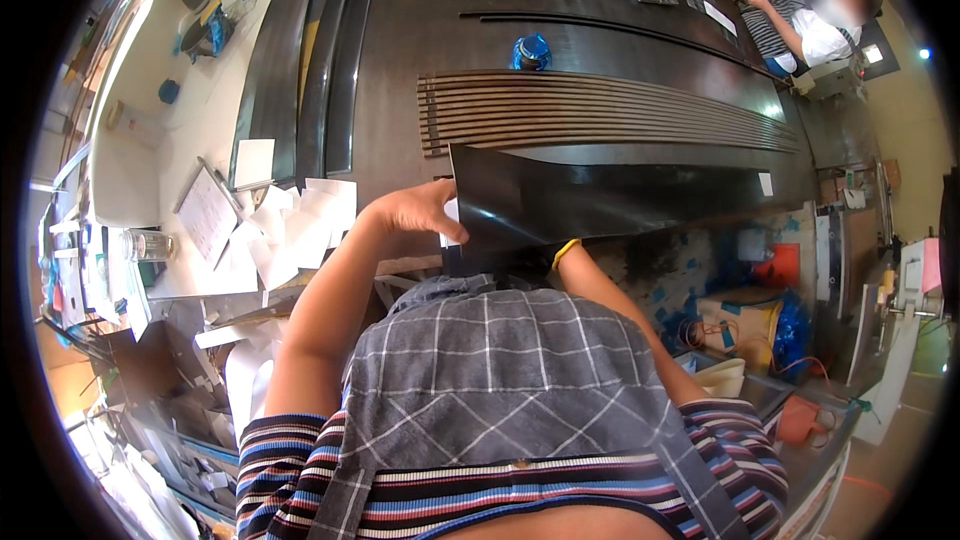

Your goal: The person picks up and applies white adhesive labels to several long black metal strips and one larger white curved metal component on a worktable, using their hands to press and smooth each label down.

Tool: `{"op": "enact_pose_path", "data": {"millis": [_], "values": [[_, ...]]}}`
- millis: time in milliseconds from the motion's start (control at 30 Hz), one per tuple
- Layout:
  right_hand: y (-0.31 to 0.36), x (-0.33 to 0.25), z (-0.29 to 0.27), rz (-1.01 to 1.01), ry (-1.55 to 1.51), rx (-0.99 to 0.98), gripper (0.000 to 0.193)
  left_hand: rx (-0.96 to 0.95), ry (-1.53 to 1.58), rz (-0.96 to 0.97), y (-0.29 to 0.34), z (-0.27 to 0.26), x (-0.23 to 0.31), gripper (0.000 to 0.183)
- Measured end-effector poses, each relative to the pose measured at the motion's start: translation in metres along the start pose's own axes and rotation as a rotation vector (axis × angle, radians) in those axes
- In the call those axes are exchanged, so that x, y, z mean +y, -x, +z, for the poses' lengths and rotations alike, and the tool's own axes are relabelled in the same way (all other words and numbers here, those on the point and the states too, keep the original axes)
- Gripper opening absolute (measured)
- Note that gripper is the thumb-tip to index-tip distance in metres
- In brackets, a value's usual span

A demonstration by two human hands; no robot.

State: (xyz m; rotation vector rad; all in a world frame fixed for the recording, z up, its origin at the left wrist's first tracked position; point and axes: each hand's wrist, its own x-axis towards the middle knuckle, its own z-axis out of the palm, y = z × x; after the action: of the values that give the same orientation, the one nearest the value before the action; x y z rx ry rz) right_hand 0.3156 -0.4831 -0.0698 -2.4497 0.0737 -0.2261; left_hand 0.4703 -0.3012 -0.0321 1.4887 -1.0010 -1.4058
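A long, glossy black sheet (600, 195), apparently rubber or plastic, stretches to the right in front of me, its near side lifted and curved. At its left end, my left hand (425, 210) is closed on the edge, thumb below and fingers above. A small white piece (452, 212) shows between that thumb and fingers. My right forearm passes under the sheet, a yellow band (565, 252) at the wrist. The sheet hides my right hand, so its fingers cannot be seen. Just beyond the sheet lies a row of thin dark strips (600, 112), side by side on the dark table (430, 0).
A blue-wrapped roll (532, 52) stands beyond the strips, near two thin black rods (600, 27). White papers (300, 225) and a glass jar (148, 245) are at left. Black lengths (325, 70) lie farther back. Another person (805, 25) works at far right. A cardboard box (735, 325) sits below right.
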Motion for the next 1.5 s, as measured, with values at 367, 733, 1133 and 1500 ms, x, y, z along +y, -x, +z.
{"op": "enact_pose_path", "data": {"millis": [367,733,1133,1500], "values": [[0.008,0.050,0.019,0.123,-0.064,-0.128,0.024,0.677,-0.937,0.107,-0.028,0.027,-0.070,0.025],[0.006,0.083,0.030,0.194,0.055,0.038,0.024,0.878,-0.134,-0.031,0.115,0.050,-0.047,0.010],[0.010,0.089,0.034,0.204,0.064,0.044,0.025,1.090,-0.524,-0.082,0.041,0.022,-0.080,0.037],[0.008,0.087,0.043,0.196,0.002,0.070,0.025,0.954,-0.929,-0.159,-0.031,0.034,-0.059,0.014]]}}
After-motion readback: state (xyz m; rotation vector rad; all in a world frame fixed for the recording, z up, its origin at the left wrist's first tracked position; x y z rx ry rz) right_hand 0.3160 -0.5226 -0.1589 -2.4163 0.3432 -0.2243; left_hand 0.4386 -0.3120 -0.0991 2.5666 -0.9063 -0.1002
